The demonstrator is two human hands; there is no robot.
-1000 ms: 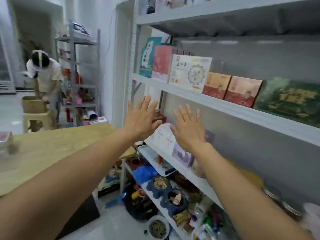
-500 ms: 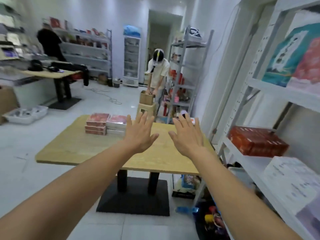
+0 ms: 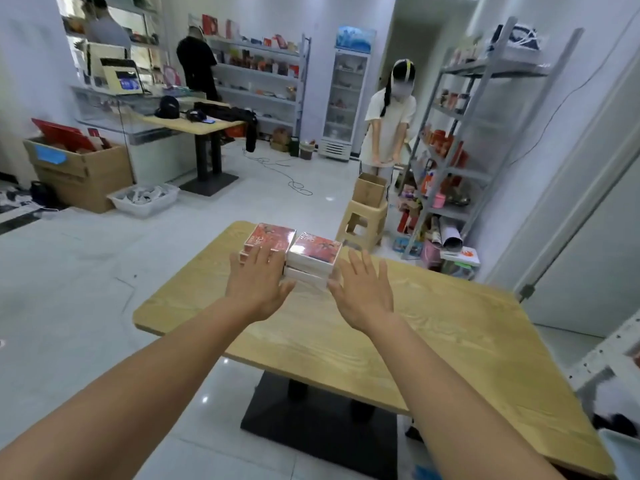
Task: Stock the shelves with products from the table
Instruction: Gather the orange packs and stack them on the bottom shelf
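Observation:
Two stacks of flat red-and-white product boxes stand side by side at the far end of the wooden table (image 3: 433, 341): the left stack (image 3: 272, 237) and the right stack (image 3: 313, 258). My left hand (image 3: 258, 284) reaches out with straight spread fingers in front of the left stack, partly hiding it. My right hand (image 3: 363, 289), also spread, hovers just right of the right stack. Neither hand holds anything. Whether the fingers touch the boxes is unclear.
A metal shelf's edge (image 3: 609, 355) shows at the lower right. A person (image 3: 388, 123) stands by a cardboard box on a beige stool (image 3: 365, 220) beside a grey rack (image 3: 460, 161). A second table (image 3: 197, 124), cartons and a fridge (image 3: 348, 98) lie farther back.
My view has swung from the shelf to the table. Both open hands have moved from the shelf's boxes out to the two stacks on the table.

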